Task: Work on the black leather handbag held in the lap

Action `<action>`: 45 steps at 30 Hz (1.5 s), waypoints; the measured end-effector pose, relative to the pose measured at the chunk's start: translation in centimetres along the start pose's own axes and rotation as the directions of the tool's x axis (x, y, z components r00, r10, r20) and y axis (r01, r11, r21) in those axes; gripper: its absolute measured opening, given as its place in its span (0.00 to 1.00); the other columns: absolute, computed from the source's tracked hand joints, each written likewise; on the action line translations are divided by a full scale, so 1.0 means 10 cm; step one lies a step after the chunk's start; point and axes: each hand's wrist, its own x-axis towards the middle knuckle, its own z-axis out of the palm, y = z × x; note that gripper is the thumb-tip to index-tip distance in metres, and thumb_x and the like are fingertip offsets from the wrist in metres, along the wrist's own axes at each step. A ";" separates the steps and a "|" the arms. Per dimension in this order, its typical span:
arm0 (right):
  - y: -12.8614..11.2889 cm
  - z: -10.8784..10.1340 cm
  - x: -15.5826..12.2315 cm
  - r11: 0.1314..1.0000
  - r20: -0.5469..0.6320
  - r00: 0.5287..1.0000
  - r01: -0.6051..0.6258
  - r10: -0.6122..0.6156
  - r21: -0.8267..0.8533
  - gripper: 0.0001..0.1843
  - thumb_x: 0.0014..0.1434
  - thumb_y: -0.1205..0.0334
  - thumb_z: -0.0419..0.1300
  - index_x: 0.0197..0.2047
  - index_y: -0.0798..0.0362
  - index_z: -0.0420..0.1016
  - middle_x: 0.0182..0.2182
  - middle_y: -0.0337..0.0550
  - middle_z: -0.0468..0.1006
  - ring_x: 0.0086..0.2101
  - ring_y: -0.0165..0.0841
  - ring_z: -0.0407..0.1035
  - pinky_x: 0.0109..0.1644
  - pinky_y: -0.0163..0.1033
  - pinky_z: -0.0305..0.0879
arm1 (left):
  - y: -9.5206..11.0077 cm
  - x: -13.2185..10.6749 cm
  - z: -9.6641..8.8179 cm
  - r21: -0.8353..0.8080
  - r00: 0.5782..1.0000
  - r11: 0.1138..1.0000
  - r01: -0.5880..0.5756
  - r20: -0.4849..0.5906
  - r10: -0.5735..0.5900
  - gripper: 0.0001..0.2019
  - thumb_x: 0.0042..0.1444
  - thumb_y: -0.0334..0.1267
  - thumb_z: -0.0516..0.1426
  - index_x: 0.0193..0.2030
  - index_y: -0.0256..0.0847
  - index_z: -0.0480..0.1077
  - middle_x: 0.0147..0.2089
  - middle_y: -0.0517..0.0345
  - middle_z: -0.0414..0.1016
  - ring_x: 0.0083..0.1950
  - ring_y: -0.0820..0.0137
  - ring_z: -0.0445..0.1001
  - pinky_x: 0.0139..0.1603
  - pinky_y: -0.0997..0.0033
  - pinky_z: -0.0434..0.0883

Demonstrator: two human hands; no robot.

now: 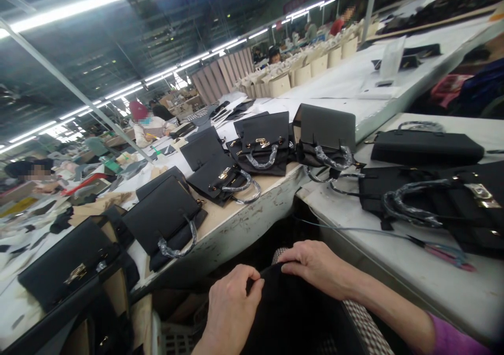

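A piece of soft black material [291, 313] lies over my lap, between my two hands. At its left edge my left hand [234, 302] is closed, thumb and forefinger pinched together on the material. My right hand [315, 265] grips its top edge with bent fingers, the thumb on the near side. The lower part of the material runs out of the picture, so its full shape is hidden. Checked cloth [366, 329] shows beneath it.
Black handbags [161, 213] with plastic-wrapped handles line the bench ahead. More black bags [429, 145] and pink-handled scissors [449, 252] with a cord lie on the right table [346, 260]. A white plastic crate [177, 339] stands below left. Co-workers [147, 121] sit farther off.
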 end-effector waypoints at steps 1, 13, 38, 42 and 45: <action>0.00 0.00 0.00 1.000 -0.002 1.000 0.003 -0.003 -0.018 0.11 0.63 0.56 0.59 0.44 0.40 0.83 0.34 0.41 0.82 0.38 0.42 0.74 0.42 0.41 0.61 | 0.03 0.02 -0.03 0.017 0.999 0.999 0.028 0.021 -0.028 0.04 0.58 0.34 0.58 0.33 0.44 0.74 0.33 0.61 0.79 0.34 0.66 0.76 0.39 0.69 0.66; -0.06 -0.07 -0.04 1.000 0.025 1.000 0.000 0.000 -0.028 0.11 0.64 0.58 0.59 0.46 0.43 0.82 0.38 0.42 0.84 0.41 0.42 0.75 0.46 0.42 0.63 | 0.08 0.11 -0.06 -0.017 0.993 1.000 0.019 0.118 -0.017 0.07 0.57 0.32 0.56 0.27 0.42 0.68 0.26 0.65 0.71 0.28 0.72 0.68 0.32 0.73 0.60; -0.08 -0.01 0.05 0.997 0.029 0.997 -0.076 0.077 -0.016 0.12 0.62 0.57 0.59 0.43 0.41 0.84 0.41 0.39 0.85 0.44 0.45 0.77 0.45 0.42 0.67 | -0.21 -0.01 0.34 0.557 0.692 0.677 -0.481 -0.234 0.683 0.09 0.62 0.25 0.53 0.33 0.41 0.63 0.26 0.65 0.66 0.22 0.73 0.66 0.28 0.69 0.61; -0.09 0.02 0.08 0.995 0.004 0.996 -0.088 0.088 -0.049 0.11 0.62 0.58 0.59 0.41 0.44 0.84 0.39 0.42 0.85 0.42 0.46 0.78 0.44 0.43 0.67 | -0.28 0.01 0.32 0.364 0.794 0.811 -0.459 -0.242 0.558 0.10 0.65 0.28 0.49 0.32 0.42 0.63 0.24 0.65 0.67 0.22 0.74 0.70 0.25 0.71 0.60; -0.07 0.02 0.08 0.997 0.002 0.998 -0.055 0.055 -0.056 0.10 0.63 0.58 0.59 0.42 0.42 0.83 0.39 0.39 0.85 0.42 0.43 0.78 0.44 0.42 0.67 | -0.27 0.00 0.26 0.159 0.900 0.914 -0.372 -0.179 0.398 0.05 0.65 0.33 0.52 0.36 0.42 0.66 0.30 0.63 0.74 0.28 0.72 0.76 0.29 0.73 0.65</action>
